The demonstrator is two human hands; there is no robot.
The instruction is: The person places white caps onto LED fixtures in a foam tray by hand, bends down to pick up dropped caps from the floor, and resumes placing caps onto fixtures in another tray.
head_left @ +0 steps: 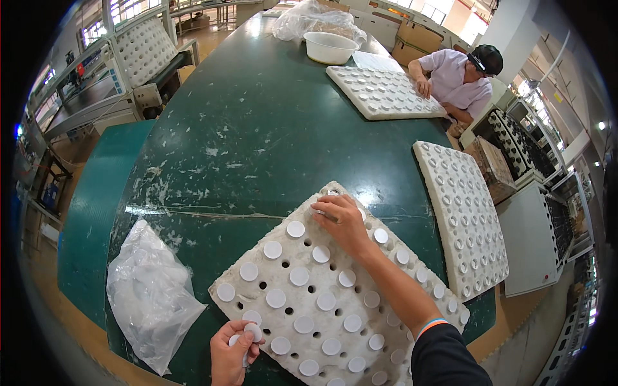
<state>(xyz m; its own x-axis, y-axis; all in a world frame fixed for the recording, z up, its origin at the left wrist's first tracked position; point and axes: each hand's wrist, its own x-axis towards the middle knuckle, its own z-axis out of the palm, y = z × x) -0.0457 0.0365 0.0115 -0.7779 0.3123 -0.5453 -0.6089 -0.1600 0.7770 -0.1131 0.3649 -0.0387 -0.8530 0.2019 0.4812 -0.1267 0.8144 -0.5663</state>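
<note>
A thick, off-white foam-like board (219, 283) lies at an angle on the table before me, with rows of holes and flat white discs (299, 276) seated across it. At the board's near left edge, my left hand (226, 360) is closed around a few loose white discs (253, 332). My right hand (344, 222) reaches to the far corner, its fingertips closed on a white disc (316, 209) at the board's surface. Its fingers partly cover that disc, and my right forearm hides some of the board's right side.
The green table (212, 154) has whitish scuffs and a seam. A clear plastic bag (151, 296) lies left. Similar boards stand right (463, 219) and far right (386, 93), where a person (457, 80) works. A white basin (330, 48) sits at the back.
</note>
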